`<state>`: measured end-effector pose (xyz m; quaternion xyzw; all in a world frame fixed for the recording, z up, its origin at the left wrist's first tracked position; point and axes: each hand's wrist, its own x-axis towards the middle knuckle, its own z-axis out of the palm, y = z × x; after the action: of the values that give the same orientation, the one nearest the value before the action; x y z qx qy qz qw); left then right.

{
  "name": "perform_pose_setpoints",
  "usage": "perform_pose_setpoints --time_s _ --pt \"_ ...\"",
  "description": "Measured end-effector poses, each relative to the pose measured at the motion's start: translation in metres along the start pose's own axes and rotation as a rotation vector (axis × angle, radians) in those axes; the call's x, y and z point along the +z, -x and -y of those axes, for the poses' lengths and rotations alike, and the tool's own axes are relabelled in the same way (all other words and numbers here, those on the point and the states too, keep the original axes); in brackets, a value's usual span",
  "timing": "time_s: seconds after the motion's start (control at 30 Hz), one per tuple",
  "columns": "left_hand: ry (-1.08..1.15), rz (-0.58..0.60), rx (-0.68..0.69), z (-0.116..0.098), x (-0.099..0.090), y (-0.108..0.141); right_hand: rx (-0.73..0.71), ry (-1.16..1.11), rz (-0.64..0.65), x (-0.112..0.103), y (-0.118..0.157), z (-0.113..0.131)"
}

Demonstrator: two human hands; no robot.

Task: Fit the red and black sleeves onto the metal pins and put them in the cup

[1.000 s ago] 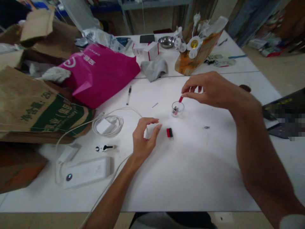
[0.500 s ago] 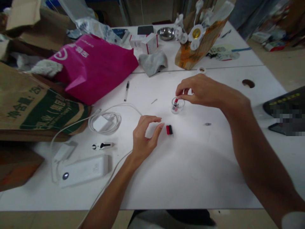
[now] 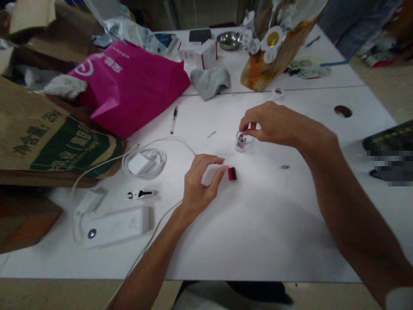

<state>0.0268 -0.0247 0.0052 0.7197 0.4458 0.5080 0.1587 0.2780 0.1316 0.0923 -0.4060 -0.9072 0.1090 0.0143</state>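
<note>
Above a small clear cup (image 3: 240, 147), my right hand (image 3: 269, 122) is closed, thumb and fingertips together at the rim. Several small red, dark and pinkish pieces show inside the cup, a red one (image 3: 241, 137) just under the fingertips. Whether the fingers still pinch it is hidden. My left hand (image 3: 201, 181) rests on the table, thumb and fingers curved apart with nothing between them. Close to its fingertips, a small red block (image 3: 230, 174) and a black block (image 3: 234, 173) lie side by side.
Left of my hands are a white power bank (image 3: 119, 226), a small white-and-black clip-like tool (image 3: 140, 194), a coiled white cable (image 3: 158, 165) and a pen (image 3: 174, 119). A pink bag (image 3: 135, 86) and brown paper sack (image 3: 48, 133) stand far left. A metal bowl (image 3: 229, 41) sits behind.
The red piece that stuck up from my right fingertips now shows lower, inside the cup. My left hand keeps the same curved pose. The whole view has shifted slightly.
</note>
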Motion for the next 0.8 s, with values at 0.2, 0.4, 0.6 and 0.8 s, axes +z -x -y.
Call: perform_pose_setpoints --time_s 0.2,0.4,0.6,0.8 --pt "0.002 0.015 0.007 0.0 0.0 0.0 0.014 0.024 -0.005 0.002 0.002 0.008" --pt "0.025 0.023 0.007 -0.001 0.0 0.0 0.036 0.059 -0.016 0.003 0.003 0.015" --pt "0.03 0.032 0.004 -0.002 0.0 0.0 0.014 0.05 -0.048 0.006 0.003 0.01" --pt "0.002 0.054 -0.021 -0.002 -0.001 0.001 -0.01 0.01 -0.053 0.006 0.002 0.005"
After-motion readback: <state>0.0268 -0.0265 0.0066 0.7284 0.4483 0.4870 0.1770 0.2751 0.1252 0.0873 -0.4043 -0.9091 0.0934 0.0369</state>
